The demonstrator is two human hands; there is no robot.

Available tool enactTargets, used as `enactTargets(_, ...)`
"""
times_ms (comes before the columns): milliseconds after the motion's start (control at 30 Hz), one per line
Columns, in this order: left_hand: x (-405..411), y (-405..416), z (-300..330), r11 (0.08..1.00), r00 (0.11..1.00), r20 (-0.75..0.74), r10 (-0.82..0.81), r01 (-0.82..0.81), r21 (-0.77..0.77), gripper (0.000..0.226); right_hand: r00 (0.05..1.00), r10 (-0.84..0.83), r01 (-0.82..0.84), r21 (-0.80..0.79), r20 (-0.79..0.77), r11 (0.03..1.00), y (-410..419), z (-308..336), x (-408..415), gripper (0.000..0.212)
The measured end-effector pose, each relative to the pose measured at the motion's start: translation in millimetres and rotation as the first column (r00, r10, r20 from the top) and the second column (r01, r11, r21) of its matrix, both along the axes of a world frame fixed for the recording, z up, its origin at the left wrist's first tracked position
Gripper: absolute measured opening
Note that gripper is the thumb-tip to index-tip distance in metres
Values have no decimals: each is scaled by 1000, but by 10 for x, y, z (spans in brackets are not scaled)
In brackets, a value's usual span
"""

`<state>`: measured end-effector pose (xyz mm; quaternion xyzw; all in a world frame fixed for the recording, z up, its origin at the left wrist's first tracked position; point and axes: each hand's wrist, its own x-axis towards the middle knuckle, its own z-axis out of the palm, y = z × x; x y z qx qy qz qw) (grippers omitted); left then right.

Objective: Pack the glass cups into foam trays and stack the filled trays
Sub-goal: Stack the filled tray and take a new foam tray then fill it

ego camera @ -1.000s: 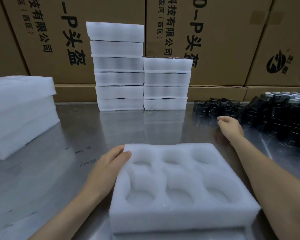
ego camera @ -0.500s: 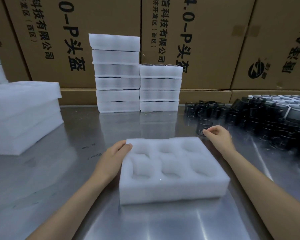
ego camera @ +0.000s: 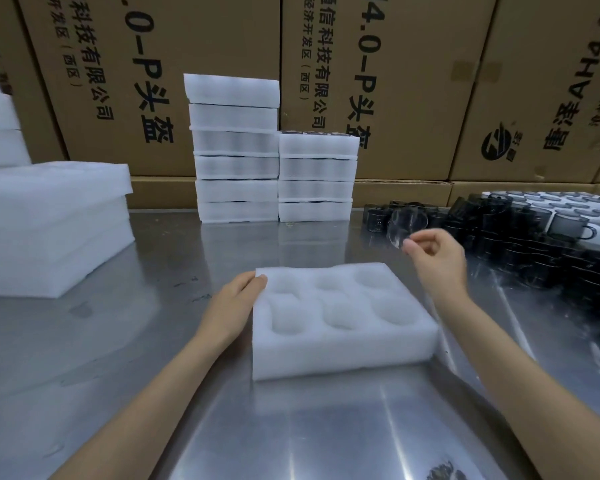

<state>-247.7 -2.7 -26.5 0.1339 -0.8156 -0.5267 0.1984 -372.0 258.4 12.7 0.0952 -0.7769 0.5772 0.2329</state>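
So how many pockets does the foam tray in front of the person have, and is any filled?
6, in two rows of three across the tray: three far, three near. All are empty. The right hand holds a cup above the table, beyond the tray's far right corner.

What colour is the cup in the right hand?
Clear glass cup, blurred by motion, pinched by the right hand; head view.
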Motion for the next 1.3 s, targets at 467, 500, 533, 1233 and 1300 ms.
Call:
enactTargets(467,-43,-25,-41,999,1000,-4,12,-12,-41,32,896,422,-444,325,139,835,-970,109,814,41)
enactTargets(500,-40,-23,-43,999,1000,-5,14,-14,-38,32,900,415,-434,344,132,833,-966,122,826,42)
enactTargets(533,-40,-20,-42,999,1000,-3,17,-17,-36,32,905,407,-423,360,124,831,-969,131,836,42)
enactTargets(1233,49,40,23,999,980,-194,39,-45,-26,33,917,373,-396,405,138,824,-942,88,834,39)
enactTargets(1300,102,39,43,990,959,-275,66,-97,-100,37,915,390,-394,424,100,816,-935,97,831,45)
